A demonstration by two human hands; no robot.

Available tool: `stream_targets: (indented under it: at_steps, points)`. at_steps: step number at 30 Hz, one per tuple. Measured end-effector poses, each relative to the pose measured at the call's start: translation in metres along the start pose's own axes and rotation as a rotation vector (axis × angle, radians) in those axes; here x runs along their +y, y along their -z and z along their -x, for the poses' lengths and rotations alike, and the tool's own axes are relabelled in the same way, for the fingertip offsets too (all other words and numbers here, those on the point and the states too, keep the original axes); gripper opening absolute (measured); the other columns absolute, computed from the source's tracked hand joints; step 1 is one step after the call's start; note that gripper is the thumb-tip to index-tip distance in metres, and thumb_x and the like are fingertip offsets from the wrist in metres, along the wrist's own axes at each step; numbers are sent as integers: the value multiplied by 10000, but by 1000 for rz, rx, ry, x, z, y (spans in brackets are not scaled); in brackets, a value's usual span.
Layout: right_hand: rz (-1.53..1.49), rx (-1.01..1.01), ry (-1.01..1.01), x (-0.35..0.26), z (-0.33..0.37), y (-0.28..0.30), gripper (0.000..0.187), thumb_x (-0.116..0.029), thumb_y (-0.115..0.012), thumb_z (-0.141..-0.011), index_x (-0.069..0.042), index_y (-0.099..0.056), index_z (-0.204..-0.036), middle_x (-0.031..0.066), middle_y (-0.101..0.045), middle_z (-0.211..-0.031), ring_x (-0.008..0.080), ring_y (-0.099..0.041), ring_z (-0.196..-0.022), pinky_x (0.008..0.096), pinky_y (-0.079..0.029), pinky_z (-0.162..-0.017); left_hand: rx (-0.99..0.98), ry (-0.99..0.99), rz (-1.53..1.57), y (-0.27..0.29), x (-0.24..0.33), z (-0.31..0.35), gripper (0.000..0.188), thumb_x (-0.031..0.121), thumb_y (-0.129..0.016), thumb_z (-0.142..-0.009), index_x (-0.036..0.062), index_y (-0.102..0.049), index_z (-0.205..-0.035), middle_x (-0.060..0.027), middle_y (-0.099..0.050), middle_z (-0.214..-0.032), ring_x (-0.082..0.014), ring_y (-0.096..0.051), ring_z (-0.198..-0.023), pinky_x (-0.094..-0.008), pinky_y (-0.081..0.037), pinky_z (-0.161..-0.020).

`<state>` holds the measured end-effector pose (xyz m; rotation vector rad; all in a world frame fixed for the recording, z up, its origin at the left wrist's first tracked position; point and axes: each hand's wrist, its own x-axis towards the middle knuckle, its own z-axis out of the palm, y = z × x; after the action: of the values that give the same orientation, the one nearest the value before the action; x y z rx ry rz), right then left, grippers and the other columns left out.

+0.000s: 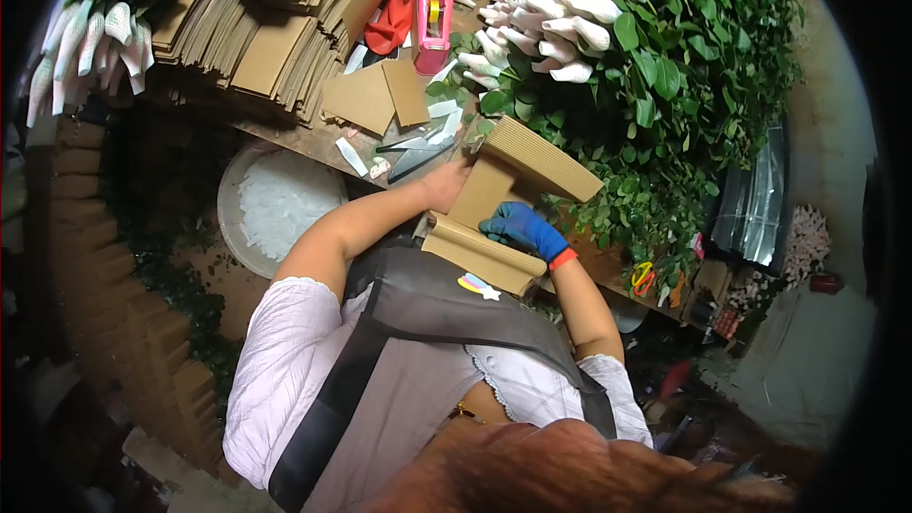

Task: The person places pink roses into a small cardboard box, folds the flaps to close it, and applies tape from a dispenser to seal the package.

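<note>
A corrugated cardboard sheet (480, 192), bent up at its far and near ends, lies on the table edge against my apron. My bare left hand (446, 184) grips its left side; the fingertips are hidden behind the board. In a blue glove with a red cuff, my right hand (522, 228) rests over the sheet's inner face, between the two bent-up ends. Its fingers are curled, and whatever they may hold is hidden. Scissors (418, 158) with dark handles lie beyond my left hand, among white paper strips.
Stacked cardboard sheets (275, 47) fill the back left. A pink tape dispenser (435, 24) and a red cloth-like item (391, 19) stand behind. Flower heads in white foam nets (560, 14) with leafy stems (674, 104) cover the right. A round tub (237, 195) of white pieces sits below, left.
</note>
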<state>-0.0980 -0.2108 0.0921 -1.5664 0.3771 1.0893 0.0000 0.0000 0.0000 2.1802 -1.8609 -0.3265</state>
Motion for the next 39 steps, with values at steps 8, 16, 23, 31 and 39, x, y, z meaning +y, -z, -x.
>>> stream_targets:
  at_steps: [8, 16, 23, 31, 39]
  points:
    - [327, 14, 24, -18, -2, -8, 340, -355, -693, -888, -18, -730, -917, 68, -666, -738, 162, -610, -679, 313, -502, -667, 441, 69, 9, 69, 0, 70, 509, 280, -656, -818, 22, -628, -1256, -154, -592, -1359, -314, -537, -1297, -413, -432, -1108]
    - [1170, 271, -75, -36, 1, -19, 470, -508, -653, -853, -85, -747, -1034, 179, -716, -1082, 329, -695, -949, 398, -537, -814, 281, -42, 178, 55, 5, 17, 117, 193, -677, -795, 78, -656, -798, -96, -609, -939, -308, -627, -936, -393, -547, -754]
    - [789, 85, 431, -63, 115, -34, 524, -426, -710, -816, -145, -658, -1256, 150, -725, -1037, 315, -699, -924, 431, -546, -829, 30, 16, 78, 89, 33, 3, 536, 328, -828, -676, 166, -611, -1139, -142, -522, -1130, -368, -546, -1067, -456, -521, -842]
    - [997, 635, 457, 15, 85, -97, 283, -228, -664, -849, -129, -677, -1114, 110, -707, -994, 327, -690, -893, 447, -549, -766, -36, 136, 107, 74, 55, 9, 706, 341, -822, -756, 255, -557, -1405, -221, -457, -1325, -411, -470, -1217, -485, -435, -1026]
    - [22, 893, 927, -48, 125, 14, 261, -185, -655, -948, -95, -695, -1190, 110, -719, -1123, 236, -696, -1002, 342, -550, -879, -88, 152, 138, 81, 54, 11, 745, 324, -821, -760, 210, -522, -1433, -244, -437, -1392, -429, -464, -1248, -482, -414, -1070]
